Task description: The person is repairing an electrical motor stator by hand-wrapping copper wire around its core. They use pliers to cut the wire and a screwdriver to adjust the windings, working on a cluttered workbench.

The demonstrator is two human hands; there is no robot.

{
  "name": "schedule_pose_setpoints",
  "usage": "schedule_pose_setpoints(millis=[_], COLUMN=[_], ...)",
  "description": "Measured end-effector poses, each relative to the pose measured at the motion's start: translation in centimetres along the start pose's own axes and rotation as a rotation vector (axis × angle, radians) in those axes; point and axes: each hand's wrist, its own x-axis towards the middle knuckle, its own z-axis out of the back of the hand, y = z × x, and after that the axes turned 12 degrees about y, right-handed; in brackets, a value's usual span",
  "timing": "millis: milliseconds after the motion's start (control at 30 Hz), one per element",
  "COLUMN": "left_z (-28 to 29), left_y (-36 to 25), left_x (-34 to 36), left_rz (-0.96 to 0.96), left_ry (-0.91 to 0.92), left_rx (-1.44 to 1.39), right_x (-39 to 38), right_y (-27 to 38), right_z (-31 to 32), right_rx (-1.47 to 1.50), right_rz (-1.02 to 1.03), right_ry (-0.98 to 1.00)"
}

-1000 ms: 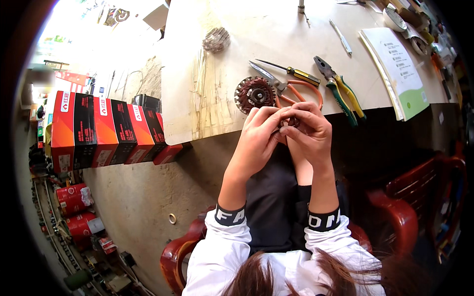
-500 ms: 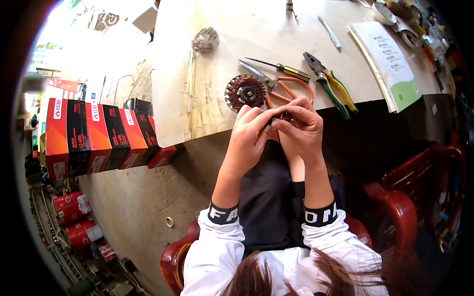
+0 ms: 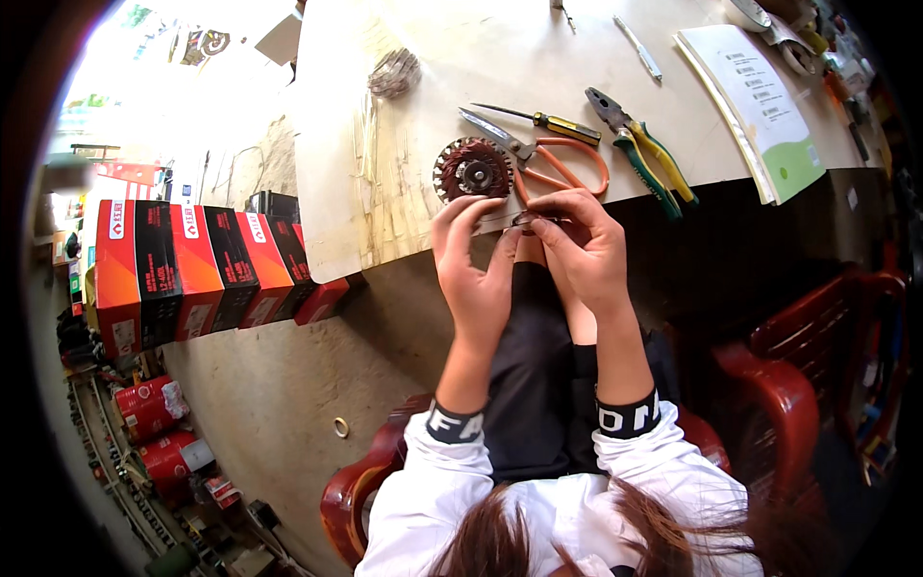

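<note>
My right hand (image 3: 586, 250) pinches a small dark part (image 3: 527, 220) between thumb and fingertips, just below the table's near edge. My left hand (image 3: 473, 260) is just left of it with fingers apart and bent, its thumb tip close to the part; whether it touches is unclear. Beyond my hands lie a round wire-wound part with a toothed rim (image 3: 473, 171), orange-handled scissors (image 3: 562, 162), a yellow and black screwdriver (image 3: 567, 129) and green-and-yellow pliers (image 3: 644, 159). A bundle of brown wire (image 3: 394, 74) lies farther back.
A white table (image 3: 346, 240) holds a pen (image 3: 635, 48) and paper booklet (image 3: 755, 115). Red-and-black boxes (image 3: 187, 274) stand to the left. Red drums (image 3: 149, 409) and a small ring (image 3: 340, 428) are on the floor. A red chair (image 3: 779, 413) is at the right.
My left fingers have spread away from the small part, which my right hand still grips. The view has shifted slightly, so the table's things sit higher and farther left in the picture.
</note>
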Motion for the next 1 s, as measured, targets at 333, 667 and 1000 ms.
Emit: schedule_pose_setpoints(millis=[333,667,1000], left_z=[-1.4,0.3,0.6], left_y=[-0.7,0.0,-0.6], left_x=[-1.3,-1.1,-1.1], left_rz=[0.580,0.619,0.498], left_ry=[-0.141,-0.120,0.006], left_rx=[-1.315,-1.125,-0.745], right_x=[-0.6,1.1,2.4], right_y=[2.4,0.4,0.3], right_z=[-0.2,4.0,2.2], right_rx=[-0.627,-1.017,-1.035], right_rz=[0.230,0.263,0.302], right_ry=[0.200,-0.473,-0.288])
